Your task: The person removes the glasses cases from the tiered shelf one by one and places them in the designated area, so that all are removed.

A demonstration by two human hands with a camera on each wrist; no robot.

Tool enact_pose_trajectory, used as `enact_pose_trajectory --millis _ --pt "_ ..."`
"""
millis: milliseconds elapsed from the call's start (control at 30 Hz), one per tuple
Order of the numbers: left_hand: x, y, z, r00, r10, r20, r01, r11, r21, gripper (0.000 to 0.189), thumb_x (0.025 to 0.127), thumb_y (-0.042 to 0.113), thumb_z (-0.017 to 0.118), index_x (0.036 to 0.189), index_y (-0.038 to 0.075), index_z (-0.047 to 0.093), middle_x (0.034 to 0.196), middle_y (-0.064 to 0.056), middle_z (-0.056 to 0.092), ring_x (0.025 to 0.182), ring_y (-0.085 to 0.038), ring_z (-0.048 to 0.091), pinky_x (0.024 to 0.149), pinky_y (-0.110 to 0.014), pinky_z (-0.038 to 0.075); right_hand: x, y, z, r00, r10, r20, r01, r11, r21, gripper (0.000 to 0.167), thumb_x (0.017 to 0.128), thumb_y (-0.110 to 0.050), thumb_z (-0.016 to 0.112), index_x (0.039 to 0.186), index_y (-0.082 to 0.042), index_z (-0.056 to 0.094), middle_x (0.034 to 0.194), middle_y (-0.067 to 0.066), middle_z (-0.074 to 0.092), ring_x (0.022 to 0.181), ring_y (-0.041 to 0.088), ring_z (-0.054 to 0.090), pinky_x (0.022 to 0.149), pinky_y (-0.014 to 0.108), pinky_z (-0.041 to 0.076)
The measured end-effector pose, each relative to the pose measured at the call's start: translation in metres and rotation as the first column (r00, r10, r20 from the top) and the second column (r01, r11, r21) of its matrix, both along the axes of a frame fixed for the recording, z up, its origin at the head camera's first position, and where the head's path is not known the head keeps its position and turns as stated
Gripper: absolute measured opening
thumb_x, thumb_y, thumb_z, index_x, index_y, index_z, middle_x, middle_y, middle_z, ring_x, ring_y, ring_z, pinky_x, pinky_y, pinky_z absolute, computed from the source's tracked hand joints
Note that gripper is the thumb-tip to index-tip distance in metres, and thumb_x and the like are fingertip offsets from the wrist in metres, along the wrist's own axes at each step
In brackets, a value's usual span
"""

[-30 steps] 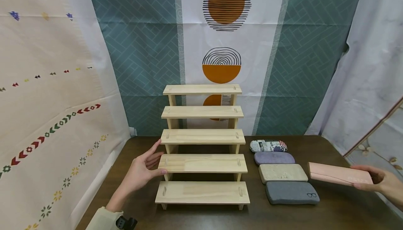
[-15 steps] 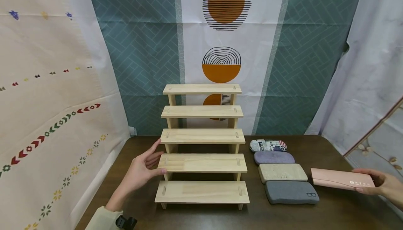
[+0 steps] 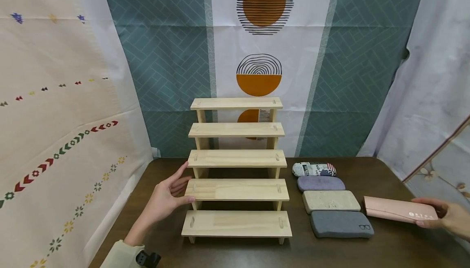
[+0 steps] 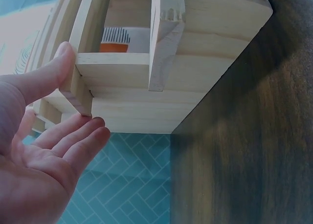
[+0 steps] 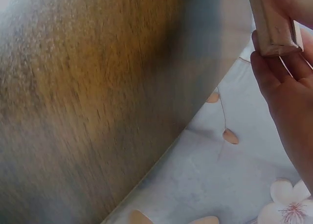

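Observation:
A pale wooden step shelf with several tiers stands in the middle of the table. My left hand grips its left side, the thumb on the end of the second tier from the bottom. The left wrist view has the thumb on one face of that board end and the fingers at its other side. Out at the right, my right hand holds a pink glasses case by its right end, thumb in front. Only the case's end shows in the right wrist view.
Left of the pink case lie a grey-blue glasses case, a cream case, a purple case and a newsprint-patterned case in a column. Patterned cloths hang behind and beside the dark table.
The pink case and my right hand have shifted slightly right, and the case has turned so its white print shows better. My left hand stays at the shelf.

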State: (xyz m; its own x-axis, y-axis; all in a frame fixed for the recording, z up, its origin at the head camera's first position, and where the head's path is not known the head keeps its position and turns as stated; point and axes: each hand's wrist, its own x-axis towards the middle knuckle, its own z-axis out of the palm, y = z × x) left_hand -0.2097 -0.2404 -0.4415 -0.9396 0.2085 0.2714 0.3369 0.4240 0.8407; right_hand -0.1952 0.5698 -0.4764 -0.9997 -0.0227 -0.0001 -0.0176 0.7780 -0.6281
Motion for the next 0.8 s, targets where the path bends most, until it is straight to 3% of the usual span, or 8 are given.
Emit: enact_pose_trajectory --millis 167,333,433,500,633,700,800 --pt "0.0 0.0 -0.001 1.0 -0.003 -0.009 0.003 1.0 -0.003 0.107 0.08 0.009 0.094 0.167 0.031 0.035 0.143 -0.023 0.062 0.131 -0.039 0.06 0.103 -0.05 0.053 -0.001 -0.002 0.003 1.0 0.017 0.0 -0.017 0.998 0.059 0.059 0.083 -0.014 0.092 0.127 0.013 0.064 0.119 0.037 0.064 0.083 -0.005 0.056 0.065 0.022 0.051" --pt "0.001 -0.001 0.0 1.0 -0.009 -0.006 0.009 1.0 0.011 0.108 0.079 0.006 0.094 0.166 0.033 0.035 0.143 -0.024 0.061 0.131 -0.039 0.06 0.104 -0.049 0.053 -0.005 -0.001 0.001 0.999 0.028 0.032 -0.032 0.992 0.126 0.077 0.083 -0.018 0.093 0.133 0.023 0.051 0.125 0.043 0.059 0.088 0.005 0.059 0.066 0.027 0.054" --pt "0.001 -0.001 0.0 1.0 -0.009 0.003 0.009 1.0 0.02 0.108 0.079 0.006 0.094 0.166 0.035 0.036 0.144 -0.024 0.06 0.132 -0.037 0.06 0.104 -0.048 0.053 -0.006 0.002 -0.002 0.999 0.043 0.014 -0.045 0.989 0.14 0.076 0.083 -0.018 0.093 0.133 0.023 0.053 0.123 0.041 0.061 0.088 0.002 0.057 0.065 0.029 0.054" --pt "0.001 0.0 0.0 1.0 -0.014 0.005 0.014 1.0 0.023 0.108 0.08 0.006 0.093 0.166 0.034 0.035 0.144 -0.025 0.06 0.132 -0.038 0.06 0.104 -0.048 0.053 -0.006 0.004 -0.005 0.999 0.044 -0.016 -0.041 0.99 0.133 0.07 0.082 -0.017 0.093 0.131 0.019 0.058 0.118 0.032 0.067 0.086 -0.004 0.055 0.065 0.028 0.054" --pt "0.001 0.0 0.0 1.0 -0.021 0.004 0.021 0.999 0.032 0.107 0.08 0.006 0.093 0.167 0.032 0.035 0.144 -0.026 0.059 0.132 -0.039 0.059 0.104 -0.05 0.052 -0.004 0.009 -0.011 0.998 0.044 -0.034 -0.041 0.995 0.086 0.049 0.082 -0.014 0.093 0.124 0.0 0.072 0.11 0.015 0.072 0.085 -0.01 0.053 0.065 0.025 0.053" --pt "0.001 0.0 0.0 1.0 -0.022 0.001 0.022 0.999 0.033 0.107 0.08 0.006 0.093 0.166 0.033 0.036 0.144 -0.024 0.06 0.132 -0.039 0.059 0.104 -0.051 0.052 -0.004 0.01 -0.013 0.999 0.041 -0.006 -0.041 0.997 0.071 0.045 0.085 -0.016 0.091 0.124 -0.006 0.073 0.112 0.019 0.071 0.085 -0.009 0.055 0.066 0.024 0.053" --pt "0.002 0.0 -0.001 1.0 -0.026 -0.008 0.027 0.999 0.034 0.105 0.081 0.007 0.093 0.166 0.032 0.037 0.143 -0.023 0.061 0.132 -0.04 0.059 0.104 -0.052 0.052 -0.004 0.01 -0.015 0.999 0.035 0.032 -0.037 0.997 0.068 0.052 0.086 -0.018 0.09 0.13 0.002 0.069 0.117 0.03 0.068 0.086 -0.002 0.06 0.067 0.024 0.054"
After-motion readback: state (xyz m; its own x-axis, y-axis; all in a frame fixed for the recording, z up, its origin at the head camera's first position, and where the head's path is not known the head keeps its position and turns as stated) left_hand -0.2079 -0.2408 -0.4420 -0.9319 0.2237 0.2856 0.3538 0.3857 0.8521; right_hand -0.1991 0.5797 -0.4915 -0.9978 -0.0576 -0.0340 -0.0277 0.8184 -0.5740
